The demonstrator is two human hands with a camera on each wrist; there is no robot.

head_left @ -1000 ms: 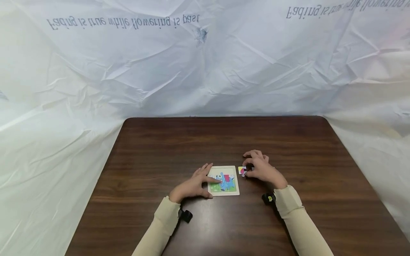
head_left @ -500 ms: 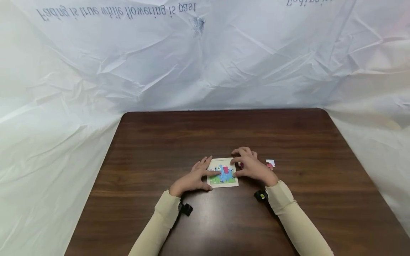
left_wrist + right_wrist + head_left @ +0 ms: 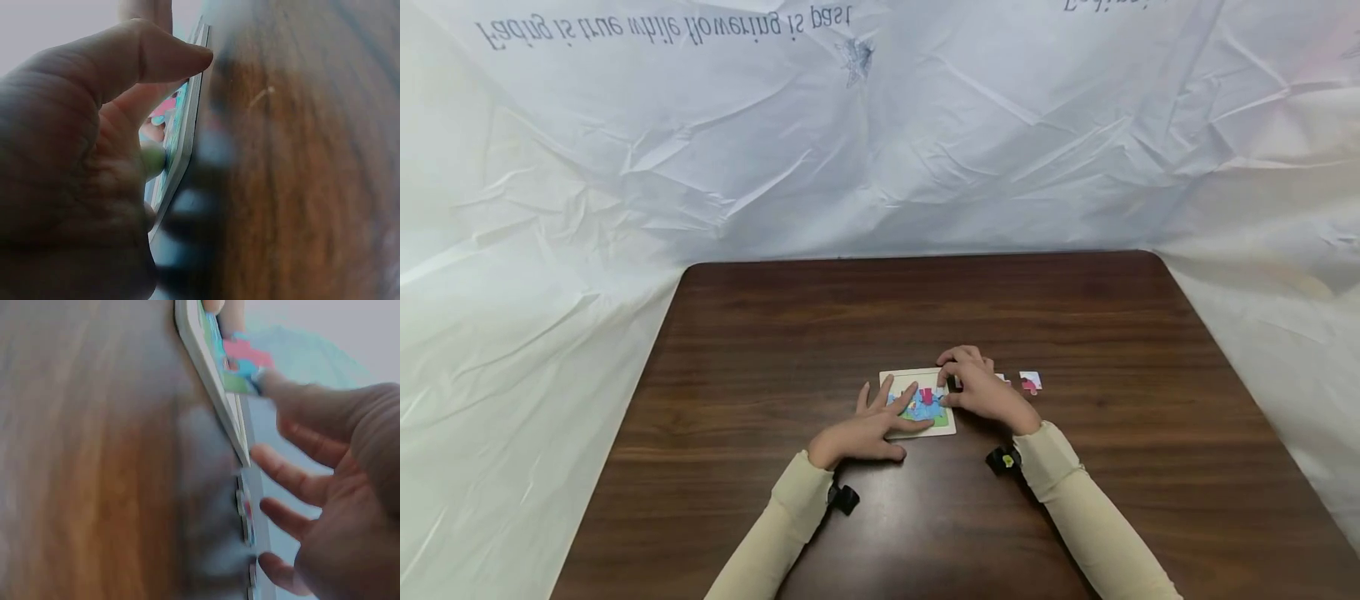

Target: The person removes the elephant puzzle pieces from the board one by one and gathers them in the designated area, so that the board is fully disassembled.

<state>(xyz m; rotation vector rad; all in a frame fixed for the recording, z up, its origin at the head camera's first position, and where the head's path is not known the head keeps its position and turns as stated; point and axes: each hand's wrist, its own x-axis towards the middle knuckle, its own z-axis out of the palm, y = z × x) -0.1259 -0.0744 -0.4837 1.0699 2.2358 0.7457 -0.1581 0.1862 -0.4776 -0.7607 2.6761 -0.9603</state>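
A small elephant jigsaw puzzle in a pale square frame (image 3: 904, 434) lies on the table. Blue, red and green pieces fill its lower part, and the tray's upper strip is bare. My left hand (image 3: 865, 432) is spread across its left side, fingers straight and resting on the pieces. At the right side, the thumb and index finger of my right hand (image 3: 988, 396) pinch a blue-and-green puzzle piece (image 3: 239, 383). That index fingertip is hidden behind the thumb in the right wrist view; the other fingers hang past the frame's corner.
Right of the frame, a pink-and-white loose piece (image 3: 1030, 382) lies on the brown wooden table (image 3: 790, 333). Another loose piece (image 3: 1002, 378) sits partly behind my right hand. White sheeting (image 3: 880, 167) with printed words hangs behind the table.
My right hand has moved left from a loose yellow-and-pink piece to the frame's right side. The left hand has shifted right and spread further over the puzzle. The head view has tilted slightly down.
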